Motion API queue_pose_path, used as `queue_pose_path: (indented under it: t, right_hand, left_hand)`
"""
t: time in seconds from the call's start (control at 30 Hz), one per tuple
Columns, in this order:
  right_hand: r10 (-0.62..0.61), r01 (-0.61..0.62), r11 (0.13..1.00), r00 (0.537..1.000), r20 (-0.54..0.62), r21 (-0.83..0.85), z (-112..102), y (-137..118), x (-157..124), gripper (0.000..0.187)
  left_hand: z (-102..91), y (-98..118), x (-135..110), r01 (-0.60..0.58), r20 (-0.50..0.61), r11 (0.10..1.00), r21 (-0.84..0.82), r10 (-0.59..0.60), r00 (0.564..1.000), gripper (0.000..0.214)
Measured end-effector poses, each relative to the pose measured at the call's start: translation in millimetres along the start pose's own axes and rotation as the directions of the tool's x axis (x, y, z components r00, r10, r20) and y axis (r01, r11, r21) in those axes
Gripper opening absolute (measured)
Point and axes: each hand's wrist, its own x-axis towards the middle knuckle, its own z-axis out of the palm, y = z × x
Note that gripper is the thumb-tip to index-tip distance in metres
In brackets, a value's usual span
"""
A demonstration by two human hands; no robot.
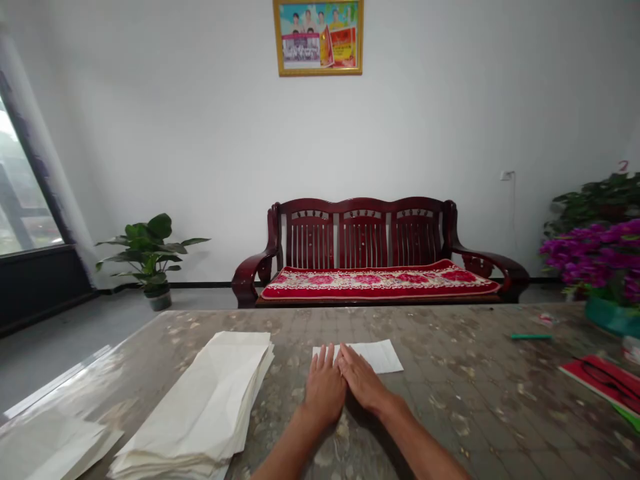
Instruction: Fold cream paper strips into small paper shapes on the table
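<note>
A small white sheet of paper (383,357), longer than it is deep, lies on the patterned table in front of me. My left hand (324,385) rests flat over its left end, fingers stretched forward. Beside it, my right hand (361,377) is laid flat and angled to the left, its fingertips on the paper and touching the left hand. Part of the sheet is hidden under both hands. To the left sits a thick stack of off-white paper (200,393), with more pale sheets (55,447) at the table's near left corner.
On the right are a green pen (531,337), a red book (590,380) with glasses (613,380) on it, and purple flowers (595,260) in a teal pot (610,313). A wooden bench (363,233) stands beyond the table (475,413). A potted plant (155,253) is on the floor.
</note>
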Motion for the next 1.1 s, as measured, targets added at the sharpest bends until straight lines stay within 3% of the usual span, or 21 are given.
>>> queue_pose_path:
  t: [0.07,0.17,0.23,0.37,0.47,0.67,0.8,0.93,1.0,1.1]
  right_hand:
    - [0.004,0.007,0.988,0.997,0.072,-0.155,4,8,-1,0.064]
    - [0.008,0.026,0.924,0.996,0.088,-0.381,-4,22,-9,0.063]
    - [0.063,-0.024,0.881,0.996,0.067,-0.472,-17,33,-14,0.064]
    - [0.187,-0.182,0.803,0.981,-0.05,-0.568,-47,61,-13,0.064]
    - [0.185,-0.26,0.753,0.965,-0.184,-0.605,-66,77,-2,0.056]
    - [0.109,-0.2,0.766,0.977,-0.183,-0.612,-83,74,17,0.045]
    - [0.167,-0.276,0.78,0.957,-0.238,-0.562,-78,63,9,0.034]
    - [0.302,-0.395,0.839,0.91,-0.285,-0.373,-65,59,-3,0.026]
    - [0.341,-0.432,0.866,0.878,-0.336,-0.251,-57,60,-7,0.029]
    - [0.321,-0.374,0.924,0.872,-0.369,-0.079,-46,65,-10,0.032]
  left_hand:
    - [12.4,-9,-3,0.022,0.055,0.993,0.113,-0.029,0.998,0.056]
    - [28.1,-21,-10,0.026,-0.016,0.973,0.23,-0.023,1.0,0.053]
    - [33.5,-26,-13,0.025,-0.05,0.962,0.273,-0.012,0.999,0.053]
    - [33.6,-30,-13,0.019,-0.061,0.96,0.279,-0.002,0.998,0.056]
    - [28.3,-33,-11,-0.005,-0.038,0.965,0.262,0.015,0.999,0.058]
    - [16.8,-47,-4,-0.062,0.009,0.966,0.25,0.062,0.998,0.053]
    - [13.9,-48,-4,-0.038,-0.018,0.967,0.252,0.044,0.999,0.049]
    - [11.9,-36,-10,-0.019,-0.093,0.964,0.265,0.045,0.995,0.054]
    - [11.5,-28,-14,-0.102,-0.068,0.962,0.253,0.123,0.99,0.061]
    - [13.0,-20,-18,-0.17,0.004,0.967,0.192,0.173,0.985,0.069]
